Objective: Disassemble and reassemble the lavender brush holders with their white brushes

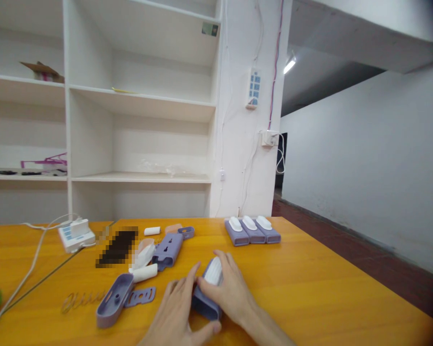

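**A:** How would that purple piece handle?

**B:** Go by the open shell point(113, 300) lying to the left on the table point(310, 288). It is hollow, with thin moulded walls. From that I'd judge the purple case point(206, 307) light and stiff. It looks like hard plastic, smooth enough to slip if pinched at its rounded corners. It doesn't look fragile, though the white ribbed insert point(214, 271) might pop loose if levered.

**A:** Where would you take hold of it?

**B:** On the 2 long sides, much as it is held now. The left hand point(176, 312) comes in from the left. Its fingers press against the near left side and its thumb lies along the bottom edge. The right hand point(233, 288) lies over the right side, with its fingers curled up by the white top. Both hands are grasping the case, and neither is clenched into a fist.

**A:** And where is it?

**B:** At the near middle of the table, between the 2 hands, tilted with the white end farther away. I cannot tell whether the lower end rests on the wood or is just above it.

**A:** What does it look like?

**B:** It is a lavender-grey block with rounded edges and a matt finish. The ribbed white dome stands out of its far end. It resembles the 3 purple units point(251, 230) set side by side farther back on the right, each with a white cap.
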{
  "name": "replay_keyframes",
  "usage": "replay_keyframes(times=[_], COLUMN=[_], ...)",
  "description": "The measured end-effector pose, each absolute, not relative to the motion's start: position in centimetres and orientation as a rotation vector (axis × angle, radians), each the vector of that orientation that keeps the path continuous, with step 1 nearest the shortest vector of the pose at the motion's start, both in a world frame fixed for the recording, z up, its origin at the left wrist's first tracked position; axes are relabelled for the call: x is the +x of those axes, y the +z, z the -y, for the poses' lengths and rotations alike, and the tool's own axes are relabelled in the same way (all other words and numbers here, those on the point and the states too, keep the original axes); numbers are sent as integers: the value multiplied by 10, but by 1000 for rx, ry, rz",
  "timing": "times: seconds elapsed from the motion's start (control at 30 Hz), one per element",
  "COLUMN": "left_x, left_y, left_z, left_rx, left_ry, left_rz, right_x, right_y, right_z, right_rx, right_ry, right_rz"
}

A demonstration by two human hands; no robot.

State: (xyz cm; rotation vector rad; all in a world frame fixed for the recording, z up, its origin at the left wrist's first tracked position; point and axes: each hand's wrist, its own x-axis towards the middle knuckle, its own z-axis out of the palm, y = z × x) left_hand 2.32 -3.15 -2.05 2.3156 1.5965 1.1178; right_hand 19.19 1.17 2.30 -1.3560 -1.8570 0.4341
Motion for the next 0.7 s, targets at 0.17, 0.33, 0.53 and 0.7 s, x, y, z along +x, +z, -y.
replay_keyframes(times=[0.17,0.33,0.53,0.7], left_x=[32,32,26,24], left_y=[-23,-20,17,18], left_z=[29,30,48,50], left_rx=[2283,2288,2357,2321], left_ry=[1252,1626,1811,1810], left_rz=[-1600,-1616,-1391,-1296], right_x=[187,190,178,175], right_y=[23,21,17,18], right_z=[-7,-8,-3,3], right_rx=[-1326,-1074,-746,-664], right_ry=[489,916,1438,1455], right_rz=[1807,1656,1311,1281])
